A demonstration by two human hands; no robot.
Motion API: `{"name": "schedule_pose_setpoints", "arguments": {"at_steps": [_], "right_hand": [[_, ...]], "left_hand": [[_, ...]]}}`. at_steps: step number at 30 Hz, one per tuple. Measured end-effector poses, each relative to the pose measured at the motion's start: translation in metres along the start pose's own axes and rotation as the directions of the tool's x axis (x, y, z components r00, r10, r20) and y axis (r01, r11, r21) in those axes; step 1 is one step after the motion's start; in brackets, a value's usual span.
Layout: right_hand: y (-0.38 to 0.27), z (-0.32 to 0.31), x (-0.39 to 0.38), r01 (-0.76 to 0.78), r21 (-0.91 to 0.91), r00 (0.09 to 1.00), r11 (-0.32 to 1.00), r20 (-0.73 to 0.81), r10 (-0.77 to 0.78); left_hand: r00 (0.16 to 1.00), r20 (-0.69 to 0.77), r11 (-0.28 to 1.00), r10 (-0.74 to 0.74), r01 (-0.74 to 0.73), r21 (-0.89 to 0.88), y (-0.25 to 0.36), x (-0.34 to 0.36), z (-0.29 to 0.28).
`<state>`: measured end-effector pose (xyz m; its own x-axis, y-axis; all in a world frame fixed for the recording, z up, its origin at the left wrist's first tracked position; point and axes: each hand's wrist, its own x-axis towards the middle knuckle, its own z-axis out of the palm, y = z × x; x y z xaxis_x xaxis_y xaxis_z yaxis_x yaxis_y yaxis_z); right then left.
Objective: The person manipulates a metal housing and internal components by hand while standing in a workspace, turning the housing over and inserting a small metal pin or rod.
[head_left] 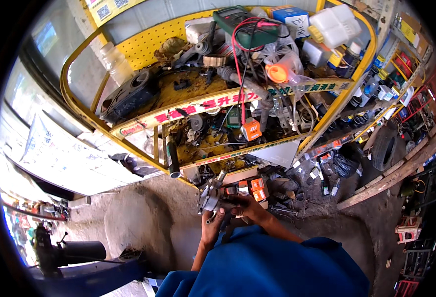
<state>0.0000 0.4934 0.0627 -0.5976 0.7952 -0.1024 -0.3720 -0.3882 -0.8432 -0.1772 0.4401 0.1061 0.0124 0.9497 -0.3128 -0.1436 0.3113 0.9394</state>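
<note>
Low in the middle of the head view, my left hand (211,226) grips a silver-grey metal mechanical part (209,197) with a short upright stub, its thumb lying along the part's lower side. My right hand (244,209) is closed on the right side of the same part, fingers curled and partly hidden. Just beyond the part, orange-and-white small boxes (258,188) sit low under a yellow metal shelf rack (350,72).
The rack holds a green meter (230,24), hoses, a white jug (335,24) and grimy parts. At right are a tyre (385,151), long wooden planks (361,198) and cluttered shelving. At lower left stands dark blue machinery (86,274) on the concrete floor (89,222).
</note>
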Motion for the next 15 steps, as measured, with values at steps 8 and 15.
{"name": "schedule_pose_setpoints", "arguments": {"at_steps": [8,15], "right_hand": [[-0.013,0.005,0.001,-0.069,0.005,0.997,0.998,0.039,0.069],[-0.006,0.004,0.007,-0.083,0.01,0.995,0.996,0.052,0.083]], "left_hand": [[0.998,-0.057,0.998,-0.009,0.005,-0.063,0.005,-0.003,0.003],[0.995,-0.091,0.998,-0.041,0.035,-0.059,0.003,-0.002,-0.001]]}}
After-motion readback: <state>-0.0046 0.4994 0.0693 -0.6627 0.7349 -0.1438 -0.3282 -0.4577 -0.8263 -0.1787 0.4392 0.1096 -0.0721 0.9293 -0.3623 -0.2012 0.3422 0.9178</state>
